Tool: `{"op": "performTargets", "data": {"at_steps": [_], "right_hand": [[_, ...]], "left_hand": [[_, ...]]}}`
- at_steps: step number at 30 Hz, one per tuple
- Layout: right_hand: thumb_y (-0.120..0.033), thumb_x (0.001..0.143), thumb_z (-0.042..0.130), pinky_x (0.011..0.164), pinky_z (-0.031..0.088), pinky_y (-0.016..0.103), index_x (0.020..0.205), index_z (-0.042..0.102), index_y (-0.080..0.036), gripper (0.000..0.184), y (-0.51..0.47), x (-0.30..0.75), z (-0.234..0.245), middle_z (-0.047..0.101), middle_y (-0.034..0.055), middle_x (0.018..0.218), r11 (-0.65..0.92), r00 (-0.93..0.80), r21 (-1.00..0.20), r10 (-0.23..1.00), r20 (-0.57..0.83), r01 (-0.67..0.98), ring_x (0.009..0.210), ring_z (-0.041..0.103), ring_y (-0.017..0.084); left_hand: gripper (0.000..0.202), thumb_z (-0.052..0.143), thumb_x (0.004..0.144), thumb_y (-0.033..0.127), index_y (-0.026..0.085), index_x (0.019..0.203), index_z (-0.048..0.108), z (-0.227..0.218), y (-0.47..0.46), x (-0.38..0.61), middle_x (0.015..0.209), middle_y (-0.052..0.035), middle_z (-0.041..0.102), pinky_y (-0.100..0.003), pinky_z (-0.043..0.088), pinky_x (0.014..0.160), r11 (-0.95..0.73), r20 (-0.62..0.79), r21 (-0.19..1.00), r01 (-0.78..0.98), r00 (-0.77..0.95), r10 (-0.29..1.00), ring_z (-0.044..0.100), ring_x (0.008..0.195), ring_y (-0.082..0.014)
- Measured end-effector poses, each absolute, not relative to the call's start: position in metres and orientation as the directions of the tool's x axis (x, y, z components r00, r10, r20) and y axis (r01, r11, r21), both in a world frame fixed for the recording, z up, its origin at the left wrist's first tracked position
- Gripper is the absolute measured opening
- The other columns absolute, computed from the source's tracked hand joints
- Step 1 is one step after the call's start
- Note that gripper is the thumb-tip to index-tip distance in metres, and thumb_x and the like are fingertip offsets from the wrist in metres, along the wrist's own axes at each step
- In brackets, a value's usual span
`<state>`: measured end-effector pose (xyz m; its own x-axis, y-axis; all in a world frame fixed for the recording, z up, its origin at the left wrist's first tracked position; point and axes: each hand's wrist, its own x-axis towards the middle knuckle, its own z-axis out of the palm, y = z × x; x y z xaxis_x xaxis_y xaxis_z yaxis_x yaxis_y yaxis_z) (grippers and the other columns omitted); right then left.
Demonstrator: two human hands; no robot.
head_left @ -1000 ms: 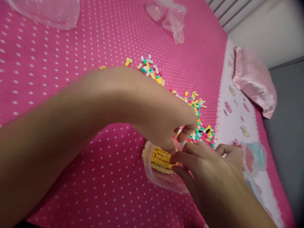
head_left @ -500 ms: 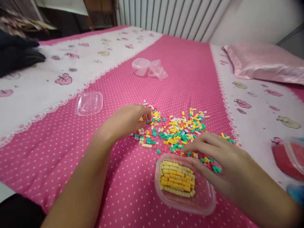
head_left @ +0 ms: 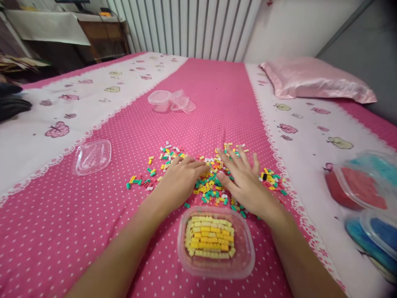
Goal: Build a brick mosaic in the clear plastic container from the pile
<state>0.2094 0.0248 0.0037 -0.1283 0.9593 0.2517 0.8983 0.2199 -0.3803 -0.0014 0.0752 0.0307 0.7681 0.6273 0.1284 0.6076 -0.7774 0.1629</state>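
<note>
Small plastic building bricks in yellow, green, white and red lie in a loose heap on the pink dotted bedspread. On the heap's left part rests my left hand, palm down with fingers stretched towards the right. My right hand lies over the right part, its fingers spread wide and pointing away from me. Neither hand shows a brick gripped in it; what is under the palms is hidden. Just in front of me stands a clear plastic container, where rows of yellow and cream bricks are packed together.
A clear lid lies to the left, and empty clear containers sit farther back. On the right are tubs with red and blue contents. Beyond them is a pink satin pillow. A dark glove-like item lies far left.
My right hand has moved from beside the container onto the heap, fingers now spread. My left hand has flattened over the bricks, which are scattered wider to the left. The view has shifted right.
</note>
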Motion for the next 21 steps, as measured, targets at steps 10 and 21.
{"op": "performTargets", "data": {"at_steps": [10, 21], "right_hand": [[-0.034, 0.101, 0.049, 0.117, 0.030, 0.062, 0.131, 0.067, -0.028, 0.035, 0.028, 0.198, 0.000, 0.048, 0.0129, 0.153, 0.309, -0.230, -0.368, 0.942, 0.243, 0.877, 0.149, 0.030, 0.036], [-0.026, 0.099, 0.052, 0.106, 0.044, 0.049, 0.103, 0.067, -0.020, 0.016, 0.029, 0.196, 0.003, 0.061, 0.0113, 0.123, 0.375, -0.271, -0.425, 0.919, 0.285, 0.824, 0.120, 0.054, 0.026]], "left_hand": [[0.015, 0.055, 0.099, 0.023, 0.017, 0.102, 0.069, 0.036, 0.079, -0.003, 0.115, -0.0105, 0.069, -0.042, 0.039, 0.091, -0.719, 0.151, 0.132, 0.682, 0.703, 0.695, 0.057, 0.108, -0.0289], [0.019, 0.050, 0.097, 0.013, 0.017, 0.107, 0.066, 0.030, 0.085, -0.010, 0.096, -0.0077, 0.070, -0.038, 0.036, 0.082, -0.686, 0.161, 0.143, 0.713, 0.667, 0.727, 0.058, 0.096, -0.0267]]}}
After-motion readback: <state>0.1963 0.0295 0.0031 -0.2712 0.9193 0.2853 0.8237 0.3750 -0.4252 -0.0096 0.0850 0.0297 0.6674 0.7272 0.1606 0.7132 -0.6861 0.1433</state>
